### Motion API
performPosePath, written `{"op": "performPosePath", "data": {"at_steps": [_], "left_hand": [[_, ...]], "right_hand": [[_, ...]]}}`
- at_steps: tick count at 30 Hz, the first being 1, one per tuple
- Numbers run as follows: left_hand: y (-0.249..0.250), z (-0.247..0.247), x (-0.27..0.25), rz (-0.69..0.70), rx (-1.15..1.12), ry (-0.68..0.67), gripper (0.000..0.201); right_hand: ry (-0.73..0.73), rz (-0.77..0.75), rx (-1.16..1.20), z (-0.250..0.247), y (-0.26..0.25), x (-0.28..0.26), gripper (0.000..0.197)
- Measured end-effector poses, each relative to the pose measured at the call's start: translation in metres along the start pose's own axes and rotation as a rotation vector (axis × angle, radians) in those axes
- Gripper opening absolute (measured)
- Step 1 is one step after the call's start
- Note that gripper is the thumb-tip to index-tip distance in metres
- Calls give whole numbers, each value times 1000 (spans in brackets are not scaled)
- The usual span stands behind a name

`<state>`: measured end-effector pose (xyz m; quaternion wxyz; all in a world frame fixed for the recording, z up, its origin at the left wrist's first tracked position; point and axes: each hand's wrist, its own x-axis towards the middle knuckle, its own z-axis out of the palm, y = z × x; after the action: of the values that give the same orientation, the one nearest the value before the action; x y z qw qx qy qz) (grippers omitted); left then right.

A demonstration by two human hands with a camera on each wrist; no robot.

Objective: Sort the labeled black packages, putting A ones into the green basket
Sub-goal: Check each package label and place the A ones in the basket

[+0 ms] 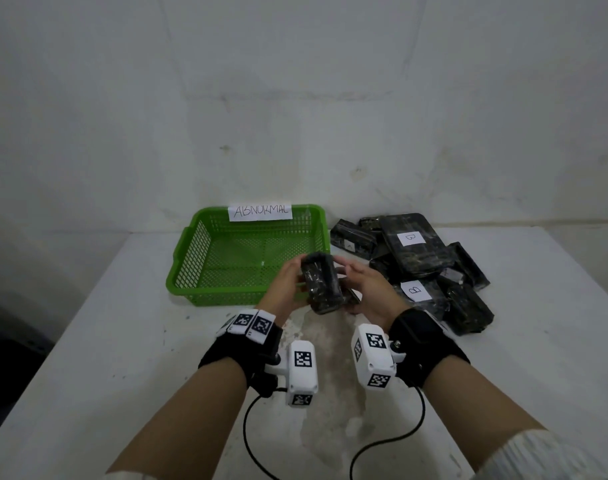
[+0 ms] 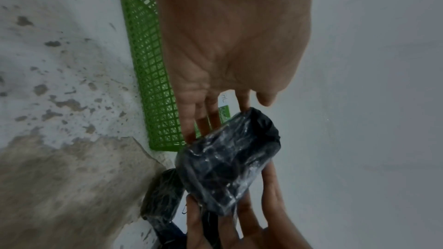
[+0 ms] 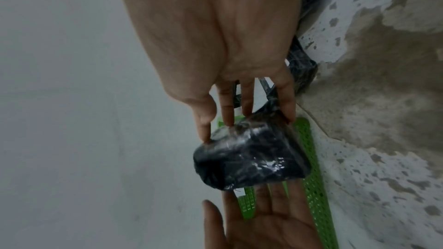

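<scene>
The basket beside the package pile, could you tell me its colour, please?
The basket is green mesh; clearest in the head view.

held package (image 1: 321, 285): black, glossy crinkled plastic wrap, bright glints; piled packages (image 1: 416, 261) same shiny film, white matt paper labels (image 1: 410, 238); green basket (image 1: 198, 244) moulded plastic lattice, faint sheen; table (image 1: 122, 341) matt white paint, chipped, rough brownish patch; wrist straps (image 1: 420, 341) black cloth
</scene>
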<state>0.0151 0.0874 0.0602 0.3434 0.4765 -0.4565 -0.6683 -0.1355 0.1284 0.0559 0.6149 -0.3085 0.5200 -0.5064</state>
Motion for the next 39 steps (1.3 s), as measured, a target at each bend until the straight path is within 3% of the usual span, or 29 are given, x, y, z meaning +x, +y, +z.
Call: {"op": "performPosePath", "data": {"at_steps": [3,6,10,12,15,19,22,27,29,32,36,39], "left_hand": [[-1,-1,1,-9,4,-40,40],[-6,-2,8,35,88,4,53],[-9,-7,12,-1,-70,28,51],[-9,-6,11,-43,-114,-26,51],[-9,-3,10,-42,-105,-101,43],[-6,-1,8,-39,-87,-153,38],[-9,-2,9,-17,-58,-127,46],[-8,-3,9,15,-70,-75,42],[-9,-5,8,-8,-42,-103,40],[-12,-7,8,-51,6,-140,47],[-14,-8,8,-52,-12,-103,47],[-13,-9,9,-67,-34,-97,47]], "right_hand": [[-52,23,-104,-2,-1,0,32],[-80,45,-166,-2,0,1,28],[106,-6,-186,-4,4,9,12],[114,-37,-208,-6,9,13,21],[2,4,-72,-1,18,15,35],[71,-30,75,3,19,18,26],[94,-32,71,4,19,19,21],[-27,34,10,0,19,18,46],[-11,13,30,-2,20,19,51],[30,-8,112,-2,23,22,49],[-68,-12,115,-2,25,20,42],[-121,-30,84,-4,26,18,59]]}}
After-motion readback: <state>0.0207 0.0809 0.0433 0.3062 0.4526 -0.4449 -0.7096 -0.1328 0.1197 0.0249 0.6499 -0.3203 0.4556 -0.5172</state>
